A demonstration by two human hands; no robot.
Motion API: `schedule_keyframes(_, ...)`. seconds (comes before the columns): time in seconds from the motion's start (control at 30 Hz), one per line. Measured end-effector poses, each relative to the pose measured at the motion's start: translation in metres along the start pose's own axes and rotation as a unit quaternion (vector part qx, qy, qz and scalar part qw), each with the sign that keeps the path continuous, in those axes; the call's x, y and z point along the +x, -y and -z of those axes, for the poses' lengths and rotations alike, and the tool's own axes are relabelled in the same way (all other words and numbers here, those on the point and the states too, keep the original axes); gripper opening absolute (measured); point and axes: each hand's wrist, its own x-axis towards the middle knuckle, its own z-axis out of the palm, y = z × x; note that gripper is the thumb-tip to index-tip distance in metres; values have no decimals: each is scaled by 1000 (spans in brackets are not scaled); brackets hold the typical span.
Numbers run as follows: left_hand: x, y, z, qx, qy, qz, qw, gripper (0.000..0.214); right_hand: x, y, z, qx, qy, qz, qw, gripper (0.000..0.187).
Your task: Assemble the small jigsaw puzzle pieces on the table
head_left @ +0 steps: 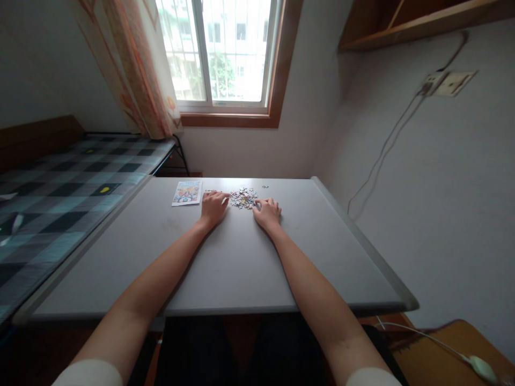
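Observation:
A loose heap of small jigsaw puzzle pieces (pixel 243 197) lies on the white table (pixel 237 257), between my two hands. My left hand (pixel 213 207) is at the heap's left side, thumb and forefinger brought together at the tips; whatever they pinch is too small to make out. At the lower right edge of the heap, my right hand (pixel 267 211) rests on the table with bent, slightly parted fingers, thumb and forefinger touching the nearest pieces. I see nothing held in it. Left of my left hand lies a colourful picture sheet (pixel 187 193).
A few separate pieces (pixel 265 186) lie beyond my right hand, and others show just behind my left. A bed with a checked cover (pixel 96 182) stands left of the table. The wall (pixel 422 177) is on the right, with a cable (pixel 382 147) hanging from a socket.

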Motion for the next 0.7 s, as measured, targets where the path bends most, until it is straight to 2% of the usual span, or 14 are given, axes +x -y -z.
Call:
schedule_keyframes(0.13, 0, 0, -1, -16, -6, -23, 1000, 33, 0, 1, 0, 11, -12, -3, 1000, 34)
schedule_keyframes(0.27, 2, 0, -4, -37, 12, -77, 996, 29, -1, 4, 0, 31, -27, 11, 999, 35)
schedule_keyframes(0.43, 1, -2, -7, -63, 51, -152, 985, 28, -1, 8, -2, 101, -7, 128, 987, 31)
schedule_keyframes(0.57, 0, -3, -10, -74, 24, -195, 978, 26, 0, 7, -8, 148, 1, 201, 968, 22)
schedule_keyframes(0.7, 0, -4, -13, -73, -22, -229, 971, 24, 5, 4, -15, 190, -19, 218, 957, 11)
